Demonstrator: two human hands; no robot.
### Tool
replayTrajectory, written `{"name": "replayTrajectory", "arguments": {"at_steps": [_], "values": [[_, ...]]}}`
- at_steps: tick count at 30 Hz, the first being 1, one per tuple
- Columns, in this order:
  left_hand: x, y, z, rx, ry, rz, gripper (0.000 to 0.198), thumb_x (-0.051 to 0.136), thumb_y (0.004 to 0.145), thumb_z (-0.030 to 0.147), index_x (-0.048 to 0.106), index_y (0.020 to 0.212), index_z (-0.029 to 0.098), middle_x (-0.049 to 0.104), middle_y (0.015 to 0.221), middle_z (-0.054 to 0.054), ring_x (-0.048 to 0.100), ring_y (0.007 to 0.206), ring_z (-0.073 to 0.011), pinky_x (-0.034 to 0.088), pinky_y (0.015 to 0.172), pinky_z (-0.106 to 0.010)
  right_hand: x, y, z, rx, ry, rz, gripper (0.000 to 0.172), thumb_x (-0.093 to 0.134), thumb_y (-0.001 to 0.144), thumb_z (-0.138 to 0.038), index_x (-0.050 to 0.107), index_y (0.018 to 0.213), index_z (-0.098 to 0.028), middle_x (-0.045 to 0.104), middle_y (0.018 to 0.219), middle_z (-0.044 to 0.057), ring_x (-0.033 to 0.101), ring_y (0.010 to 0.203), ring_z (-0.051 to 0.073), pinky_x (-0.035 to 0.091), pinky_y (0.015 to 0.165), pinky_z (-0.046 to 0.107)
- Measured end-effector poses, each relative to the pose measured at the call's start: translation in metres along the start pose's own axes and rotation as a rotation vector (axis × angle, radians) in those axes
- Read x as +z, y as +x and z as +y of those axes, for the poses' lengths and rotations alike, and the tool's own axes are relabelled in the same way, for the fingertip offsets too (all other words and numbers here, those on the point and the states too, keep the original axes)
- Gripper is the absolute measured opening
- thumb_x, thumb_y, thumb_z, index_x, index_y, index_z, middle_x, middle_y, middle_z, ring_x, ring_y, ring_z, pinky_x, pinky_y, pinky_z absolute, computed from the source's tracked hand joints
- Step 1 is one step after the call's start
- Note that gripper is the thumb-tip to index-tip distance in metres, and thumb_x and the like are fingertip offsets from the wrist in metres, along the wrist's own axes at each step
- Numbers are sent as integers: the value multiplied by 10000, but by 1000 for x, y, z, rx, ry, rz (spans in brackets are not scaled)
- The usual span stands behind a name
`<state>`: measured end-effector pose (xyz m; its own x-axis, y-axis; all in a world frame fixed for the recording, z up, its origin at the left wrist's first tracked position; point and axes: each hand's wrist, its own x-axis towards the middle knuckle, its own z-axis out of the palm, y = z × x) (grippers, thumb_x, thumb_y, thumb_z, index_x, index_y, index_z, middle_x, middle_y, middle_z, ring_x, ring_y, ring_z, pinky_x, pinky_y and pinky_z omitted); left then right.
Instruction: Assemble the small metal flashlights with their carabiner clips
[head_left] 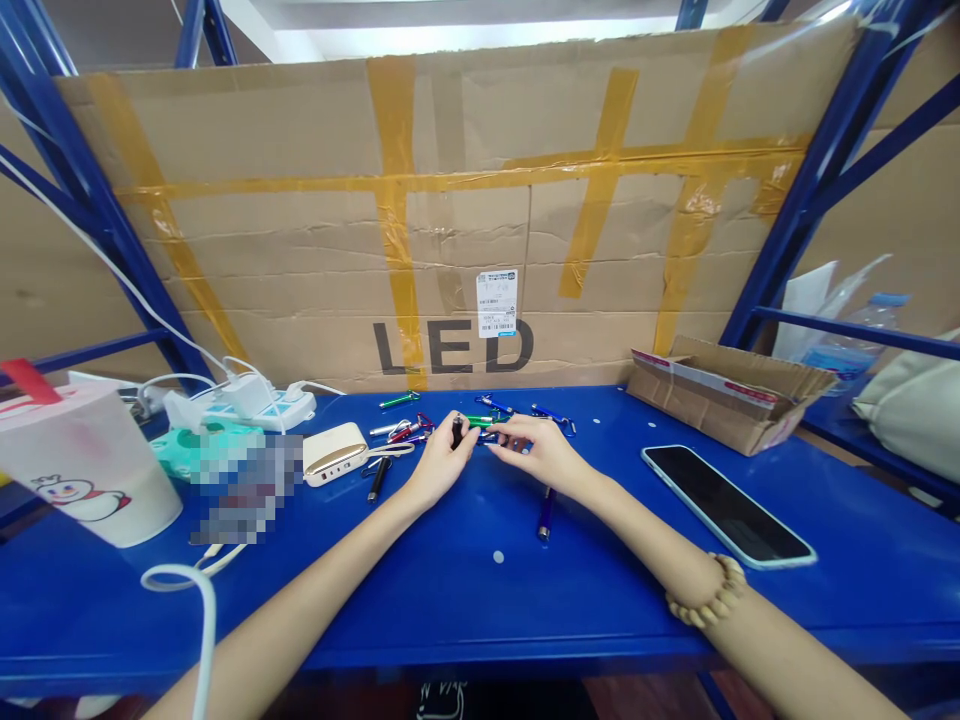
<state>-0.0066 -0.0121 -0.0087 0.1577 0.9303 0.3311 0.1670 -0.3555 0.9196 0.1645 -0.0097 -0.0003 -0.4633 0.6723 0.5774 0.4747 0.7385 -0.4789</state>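
Right now, the left hand (437, 465) pinches a small black penlight (457, 431) upright in its fingertips; the right hand (538, 450) sits just beside it above keychain penlights (480, 422), its grip unclear. This fiddly step calls for a steady pinch.

And here we go: a small black penlight (457, 431) stands upright, pinched in the left hand (439, 462)! The right hand (538, 452) comes in close, its fingertips (498, 441) just beside it and right over a green penlight (480, 421) lying flat. That one sits in a tight tangle of slim metal penlights (401, 428), red and blue carabiner clips (424, 424) mixed in among them, all heaped together!
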Motion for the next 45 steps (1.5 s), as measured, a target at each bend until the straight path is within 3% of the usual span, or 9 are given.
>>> {"name": "replayTrajectory", "arguments": {"at_steps": [6,12,18,24,30,33,35,39,45], "values": [[-4,1,-2,34,160,-79,237,459,821,373,344,710,199,437,602,53,408,575,-95,329,584,-225,0,0,-4,53,80,-23,233,558,797,-277,677,954,-154,645,762,47,571,661,130,468,640,253],[-4,3,-3,50,-9,-106,266,504,784,384,320,715,205,395,655,58,464,587,-85,352,591,-215,0,-1,-7,48,105,-73,242,522,820,-290,664,975,-170,654,801,39,572,684,127,448,628,232],[-3,2,-4,152,106,-129,238,490,794,323,307,697,205,372,660,53,439,581,-89,358,624,-237,-2,-1,-9,-20,-68,-206,199,500,823,-224,638,700,-150,571,620,6,465,547,102,369,556,213],[-2,0,-2,199,206,-102,208,485,795,289,331,688,199,396,655,43,391,608,-99,327,628,-237,-1,-1,-9,-47,-103,-220,198,506,806,-186,616,648,-140,533,591,0,403,519,87,333,531,212],[-1,1,3,79,-60,-72,285,536,769,361,303,720,204,383,655,63,473,592,-76,345,557,-210,5,1,-6,190,317,-34,251,580,751,-331,673,879,-136,583,632,3,479,540,95,406,545,232],[3,0,3,-30,-215,-91,344,565,739,418,290,745,212,393,612,80,428,493,-58,295,442,-185,10,2,-9,287,538,18,411,649,689,-381,640,1011,-127,617,695,21,540,589,109,456,572,249],[6,-1,3,-69,-274,-107,384,585,717,451,285,745,213,370,575,96,375,440,-43,283,413,-177,14,2,-13,292,564,39,371,632,710,-397,639,979,-142,616,749,36,566,643,122,474,568,246],[10,-4,5,-86,-294,-138,426,598,693,502,293,733,207,396,558,95,382,437,-40,299,414,-173,15,0,-19,207,404,109,241,542,805,-378,617,902,-170,580,944,72,578,776,139,495,596,246],[5,-4,12,-47,-211,-113,356,490,785,497,310,721,197,469,568,60,430,490,-54,324,441,-175,6,-1,-9,49,26,19,259,411,904,-295,563,1093,-205,612,903,54,581,849,167,482,773,322]]}}
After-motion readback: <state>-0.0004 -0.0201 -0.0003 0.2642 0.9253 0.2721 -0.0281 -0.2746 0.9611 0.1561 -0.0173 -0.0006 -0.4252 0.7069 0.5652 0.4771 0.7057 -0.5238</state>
